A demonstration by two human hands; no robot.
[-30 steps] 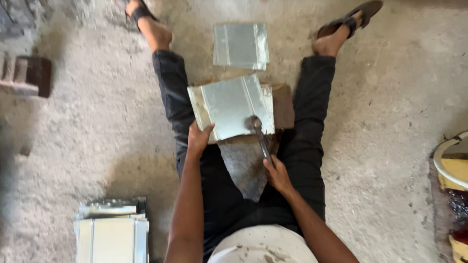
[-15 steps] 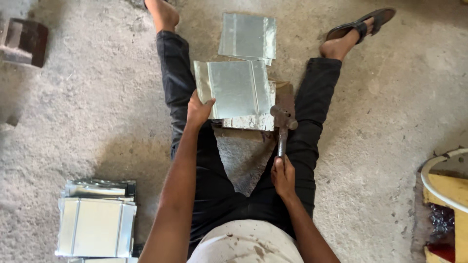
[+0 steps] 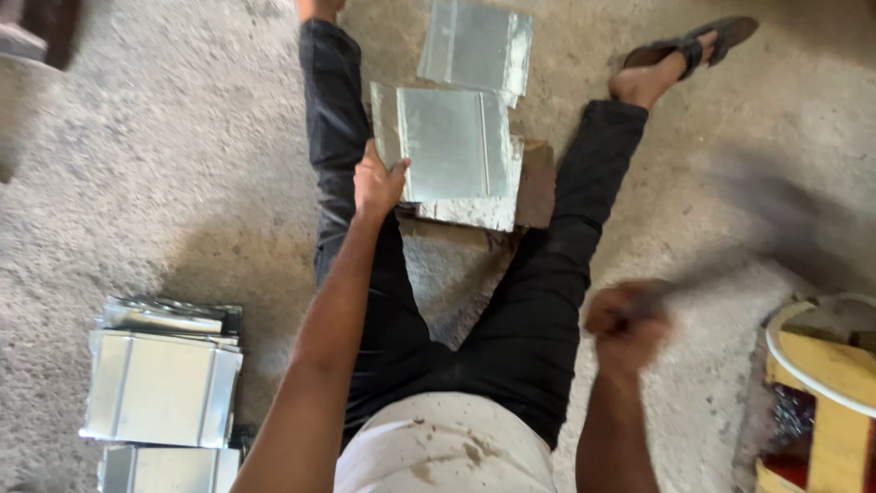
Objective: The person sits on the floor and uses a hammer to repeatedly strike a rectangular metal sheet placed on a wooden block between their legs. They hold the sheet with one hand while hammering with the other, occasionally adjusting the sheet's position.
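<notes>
Two stacks of folded metal sheets [image 3: 162, 388] lie on the concrete floor [image 3: 137, 183] at your far left, well apart from the work. Your left hand [image 3: 377, 183] presses on the near left corner of the metal sheet [image 3: 452, 146] between your legs, fingers [image 3: 394, 169] spread flat on it and thumb side along its edge, so it pins rather than grips. That sheet rests on a block [image 3: 534, 183] whose brown side shows at the right, and another sheet [image 3: 476, 46] lies just beyond it on the floor. Your right hand [image 3: 628, 324] is raised out to the right, fingers closed in a fist around a hammer handle [image 3: 703, 274]; the handle and head are blurred, so you cannot tell exactly where the head is. A yellow and white round object [image 3: 821, 383] sits near that hand at the right edge.

The risk, as it looks: your left fingers lie on the sheet, so a slightly stray blow could catch them. The sheet could also skid off the block if your pinning hand eases, and its cut edge could nick your thumb.
</notes>
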